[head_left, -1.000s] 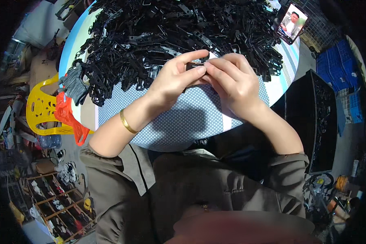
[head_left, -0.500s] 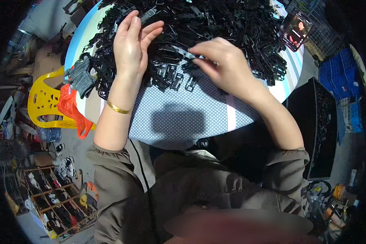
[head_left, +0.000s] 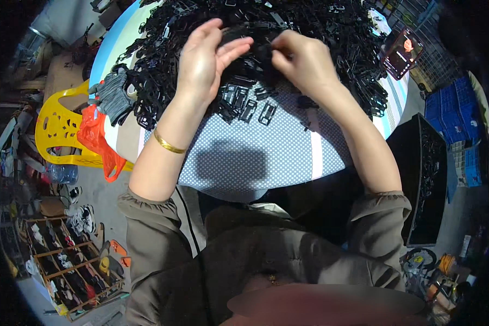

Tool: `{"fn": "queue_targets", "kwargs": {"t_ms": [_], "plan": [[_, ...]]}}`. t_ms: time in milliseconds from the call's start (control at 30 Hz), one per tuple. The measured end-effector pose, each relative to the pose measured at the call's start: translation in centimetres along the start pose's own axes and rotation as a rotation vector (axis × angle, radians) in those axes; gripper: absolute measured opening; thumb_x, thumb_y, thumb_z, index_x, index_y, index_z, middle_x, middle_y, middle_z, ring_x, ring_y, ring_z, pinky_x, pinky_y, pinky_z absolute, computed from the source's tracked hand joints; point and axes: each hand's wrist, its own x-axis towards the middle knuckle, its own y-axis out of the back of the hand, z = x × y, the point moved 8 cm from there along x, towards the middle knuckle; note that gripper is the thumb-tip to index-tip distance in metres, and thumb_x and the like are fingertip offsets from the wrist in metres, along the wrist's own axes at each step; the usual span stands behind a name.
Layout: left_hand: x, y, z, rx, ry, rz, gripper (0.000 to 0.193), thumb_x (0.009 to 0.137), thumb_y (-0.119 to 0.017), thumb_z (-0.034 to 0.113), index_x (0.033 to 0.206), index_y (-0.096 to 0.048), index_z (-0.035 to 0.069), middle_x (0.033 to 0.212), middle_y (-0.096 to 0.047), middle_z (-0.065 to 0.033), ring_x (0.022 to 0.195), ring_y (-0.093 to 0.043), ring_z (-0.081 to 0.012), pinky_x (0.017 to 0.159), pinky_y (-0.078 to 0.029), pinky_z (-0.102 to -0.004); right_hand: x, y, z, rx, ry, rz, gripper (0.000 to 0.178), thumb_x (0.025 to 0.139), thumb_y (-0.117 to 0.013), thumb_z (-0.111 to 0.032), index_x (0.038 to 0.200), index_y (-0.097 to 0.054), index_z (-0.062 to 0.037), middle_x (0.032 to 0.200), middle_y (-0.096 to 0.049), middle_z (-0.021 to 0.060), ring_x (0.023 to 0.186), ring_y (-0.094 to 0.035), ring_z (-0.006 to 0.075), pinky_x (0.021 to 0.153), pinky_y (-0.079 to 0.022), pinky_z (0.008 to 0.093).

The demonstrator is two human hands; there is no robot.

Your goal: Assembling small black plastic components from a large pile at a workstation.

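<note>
A large heap of small black plastic pieces (head_left: 353, 49) covers the far part of the table. Over its near edge my left hand (head_left: 204, 62) is raised with fingers stretched out and apart, nothing visible in it. My right hand (head_left: 309, 62) hovers just to the right, thumb and forefinger pinched together; whatever they hold is too small and dark to make out. Below the hands, several flat, frame-like black pieces (head_left: 267, 113) lie on the dotted tablecloth (head_left: 288, 155), apart from the heap.
A grey knitted glove (head_left: 114, 99) lies at the table's left edge. Beside it are a yellow plastic chair (head_left: 60, 130) and an orange-red bag (head_left: 95, 138). A lit phone (head_left: 402, 53) stands at the far right. A black bin (head_left: 429, 185) and blue crates (head_left: 453, 114) are on the right.
My left hand has moved right and slightly away from me. My right hand has lifted off the near edge of the heap, moving farther out and a little right.
</note>
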Motion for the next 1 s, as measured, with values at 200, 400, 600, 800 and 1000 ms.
{"fn": "queue_targets", "kwargs": {"t_ms": [200,400,600,800,1000], "plan": [[-3.2,-3.5,-4.8,-0.008,0.371,-0.200,0.043,0.094,-0.041,0.012,0.127,-0.028,-0.012,0.111,-0.050,-0.0225,0.093,-0.061,-0.0270,0.082,-0.053,-0.0314,-3.9,3.0,0.6,0.253,-0.087,-0.089,0.017,0.076,-0.065,-0.006,0.092,-0.065,-0.0003,0.078,-0.063,0.0070,0.065,-0.061,0.0114,0.059,-0.049,0.0225],[-4.5,-4.7,-7.3,0.017,0.447,-0.322,0.037,0.093,-0.045,0.017,0.120,-0.043,-0.008,0.102,-0.057,-0.0135,0.084,-0.061,-0.0164,0.078,-0.054,-0.0271,-5.2,3.7,-0.5,0.138,-0.037,-0.072,0.015,0.074,-0.067,-0.008,0.087,-0.067,-0.0011,0.070,-0.059,0.0054,0.057,-0.055,0.0106,0.049,-0.042,0.0220],[-5.0,-5.4,-7.2,0.074,0.456,-0.376,0.036,0.095,-0.039,0.017,0.120,-0.044,-0.008,0.108,-0.056,-0.0148,0.084,-0.062,-0.0146,0.081,-0.054,-0.0281,-5.6,4.0,-0.1,0.123,-0.016,-0.052,0.014,0.074,-0.068,-0.009,0.085,-0.067,-0.0001,0.069,-0.058,0.0058,0.056,-0.055,0.0113,0.049,-0.042,0.0219],[-5.0,-5.1,-7.6,0.086,0.467,-0.382,0.036,0.095,-0.040,0.018,0.119,-0.045,-0.008,0.109,-0.055,-0.0163,0.088,-0.061,-0.0177,0.082,-0.053,-0.0284,-5.6,4.3,-0.9,0.055,0.018,-0.035,0.013,0.073,-0.068,-0.009,0.084,-0.067,-0.0009,0.068,-0.058,0.0062,0.057,-0.057,0.0145,0.048,-0.044,0.0239],[-5.1,-5.2,-7.2,0.134,0.453,-0.345,0.034,0.095,-0.040,0.017,0.119,-0.046,-0.007,0.109,-0.054,-0.0164,0.089,-0.061,-0.0194,0.082,-0.053,-0.0286,-5.7,4.5,-1.0,-0.021,0.029,-0.026,0.013,0.072,-0.068,-0.009,0.082,-0.068,-0.0017,0.069,-0.058,0.0070,0.057,-0.058,0.0164,0.047,-0.045,0.0252]]}}
